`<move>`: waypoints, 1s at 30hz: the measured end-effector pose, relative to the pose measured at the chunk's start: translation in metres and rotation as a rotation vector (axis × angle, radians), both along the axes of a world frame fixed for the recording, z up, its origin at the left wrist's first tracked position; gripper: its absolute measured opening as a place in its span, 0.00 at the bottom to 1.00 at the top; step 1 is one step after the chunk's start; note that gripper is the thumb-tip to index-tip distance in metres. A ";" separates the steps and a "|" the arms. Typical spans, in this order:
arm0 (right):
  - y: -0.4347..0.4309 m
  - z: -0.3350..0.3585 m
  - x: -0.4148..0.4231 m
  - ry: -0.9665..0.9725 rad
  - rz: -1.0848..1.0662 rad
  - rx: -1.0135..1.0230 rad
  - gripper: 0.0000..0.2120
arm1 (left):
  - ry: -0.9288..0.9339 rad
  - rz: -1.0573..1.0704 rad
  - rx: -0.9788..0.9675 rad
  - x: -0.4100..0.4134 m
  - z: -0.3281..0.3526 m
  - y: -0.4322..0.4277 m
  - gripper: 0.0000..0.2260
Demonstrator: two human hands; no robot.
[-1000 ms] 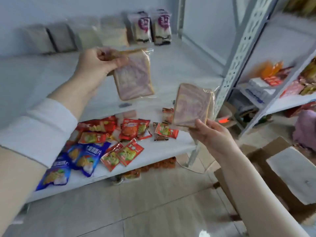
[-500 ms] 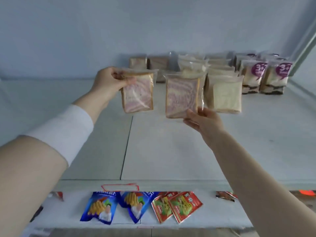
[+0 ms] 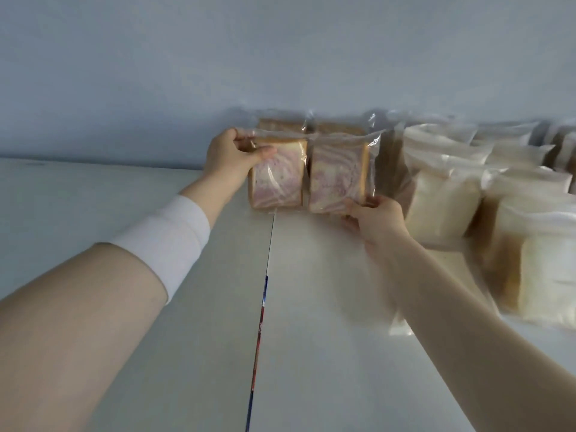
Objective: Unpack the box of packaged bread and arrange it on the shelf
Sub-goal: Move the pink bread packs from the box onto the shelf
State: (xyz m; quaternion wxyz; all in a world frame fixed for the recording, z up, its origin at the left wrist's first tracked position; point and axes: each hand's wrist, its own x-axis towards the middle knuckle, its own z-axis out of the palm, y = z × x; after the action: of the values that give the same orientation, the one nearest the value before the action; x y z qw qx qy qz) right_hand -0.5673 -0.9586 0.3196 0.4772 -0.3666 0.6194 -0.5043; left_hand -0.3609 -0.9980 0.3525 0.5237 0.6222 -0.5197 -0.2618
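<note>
Your left hand (image 3: 232, 154) pinches top corner of pink-swirl bread pack (image 3: 277, 182), fingers (image 3: 240, 135) curled on crinkly clear film. Your right hand (image 3: 374, 218) grips bottom of second swirl pack (image 3: 338, 173). Both upright, side by side, far back on smooth white shelf (image 3: 311, 322); square slices, tan crust.

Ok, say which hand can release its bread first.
Left, likely: the left hand pinches only the top of the left pack, its bottom apparently on the shelf. The right hand holds the bottom corner of the right pack.

Single head cam, close in, looking forward and slightly down along the white shelf board (image 3: 327, 338) toward the pale-blue wall (image 3: 280, 57).
</note>
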 end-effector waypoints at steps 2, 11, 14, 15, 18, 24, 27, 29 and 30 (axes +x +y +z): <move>-0.012 -0.009 0.001 0.093 -0.038 0.002 0.08 | -0.026 0.025 -0.026 -0.001 -0.009 -0.011 0.17; -0.035 -0.015 0.019 0.399 -0.231 0.090 0.24 | 0.024 0.131 -0.106 -0.009 -0.020 -0.025 0.20; -0.035 -0.012 0.024 0.495 -0.166 0.163 0.25 | -0.023 0.176 -0.075 -0.013 -0.016 -0.023 0.25; -0.033 -0.009 0.027 0.528 -0.143 0.179 0.26 | -0.065 0.176 -0.058 -0.013 -0.014 -0.023 0.27; -0.015 0.001 0.035 0.539 -0.115 0.107 0.32 | -0.218 0.199 0.019 -0.010 -0.004 -0.012 0.32; 0.085 0.029 0.021 0.909 0.077 -0.234 0.29 | -0.808 0.020 -0.211 -0.022 0.024 0.075 0.26; 0.143 0.033 -0.014 1.250 0.065 -0.237 0.25 | -1.165 -0.289 -0.270 -0.050 0.031 0.125 0.23; 0.184 0.033 -0.047 1.398 0.064 -0.131 0.24 | -1.271 -0.412 -0.294 -0.082 0.031 0.160 0.20; 0.205 0.033 -0.066 1.431 0.058 -0.067 0.24 | -1.302 -0.452 -0.320 -0.101 0.031 0.177 0.18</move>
State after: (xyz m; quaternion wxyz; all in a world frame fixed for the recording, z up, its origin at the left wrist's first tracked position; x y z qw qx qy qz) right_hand -0.6336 -0.7539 0.3523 -0.0444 -0.6380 0.7548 -0.1459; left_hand -0.4623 -0.8206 0.3833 0.1244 0.4446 -0.8758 0.1411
